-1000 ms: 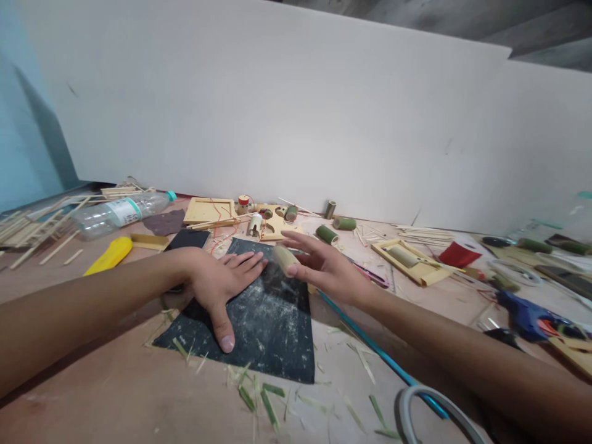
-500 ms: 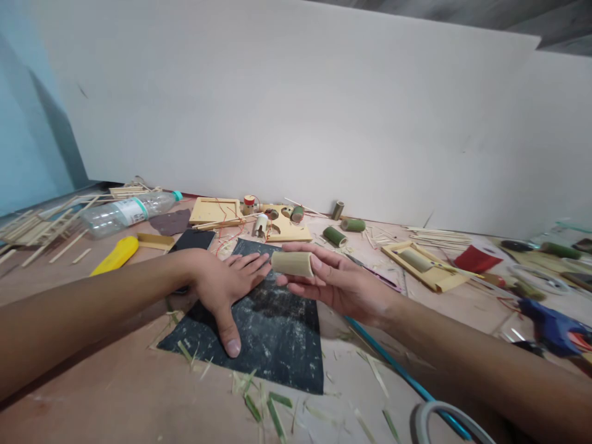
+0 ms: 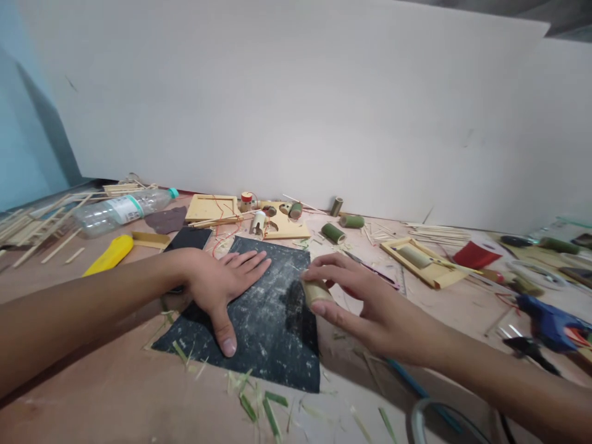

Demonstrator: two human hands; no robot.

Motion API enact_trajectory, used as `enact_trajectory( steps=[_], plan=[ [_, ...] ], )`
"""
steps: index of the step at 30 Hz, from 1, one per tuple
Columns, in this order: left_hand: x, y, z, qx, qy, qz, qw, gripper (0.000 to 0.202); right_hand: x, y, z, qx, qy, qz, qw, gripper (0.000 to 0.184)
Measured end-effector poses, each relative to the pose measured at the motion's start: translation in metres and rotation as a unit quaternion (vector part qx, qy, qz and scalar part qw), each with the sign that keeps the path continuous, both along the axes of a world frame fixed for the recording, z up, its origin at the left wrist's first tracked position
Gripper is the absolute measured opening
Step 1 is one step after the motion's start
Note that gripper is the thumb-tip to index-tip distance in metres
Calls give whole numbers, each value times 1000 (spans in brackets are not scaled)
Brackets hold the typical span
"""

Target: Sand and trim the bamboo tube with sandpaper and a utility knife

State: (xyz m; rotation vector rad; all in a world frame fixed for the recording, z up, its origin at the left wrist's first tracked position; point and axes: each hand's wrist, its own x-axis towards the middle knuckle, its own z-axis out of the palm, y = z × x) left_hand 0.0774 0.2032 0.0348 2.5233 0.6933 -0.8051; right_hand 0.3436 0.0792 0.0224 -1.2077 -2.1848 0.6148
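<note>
My left hand [image 3: 222, 296] lies flat on a dark sheet of sandpaper [image 3: 277, 333], fingers spread and pointing away from me. Pale dust streaks the sheet. Between the thumb and fingers of my right hand [image 3: 356, 296] is a short, peeled piece of bamboo tube [image 3: 315, 293], held at the right edge of the sandpaper. My fingers cover part of the tube, and I cannot tell whether it touches the sheet. Green bamboo shavings [image 3: 271, 413] lie in front of the sheet.
Behind the sheet are green bamboo pieces [image 3: 333, 233] and a wooden board with holes [image 3: 291, 225]. On the left lie a plastic bottle [image 3: 124, 211], a yellow-handled tool [image 3: 111, 254] and a black phone [image 3: 189, 239]. To the right are a wooden frame [image 3: 393, 250] and a blue glue gun [image 3: 550, 320].
My right hand has moved right and toward me with the bamboo tube, which is now tilted and gripped from above. My left hand has stayed flat on the sandpaper.
</note>
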Motion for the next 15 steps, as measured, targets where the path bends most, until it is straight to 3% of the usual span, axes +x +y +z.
enact_trajectory(
  steps=[4, 8, 15],
  plan=[
    [1, -2, 4, 10, 13, 1, 1000, 156, 0, -20, -20, 14, -64, -8, 998, 30],
    [5, -14, 10, 27, 4, 25, 999, 148, -7, -24, -36, 38, -73, -1, 997, 25],
    [16, -32, 2, -13, -31, 24, 999, 143, -8, -26, -30, 33, -59, 12, 998, 27]
  ],
)
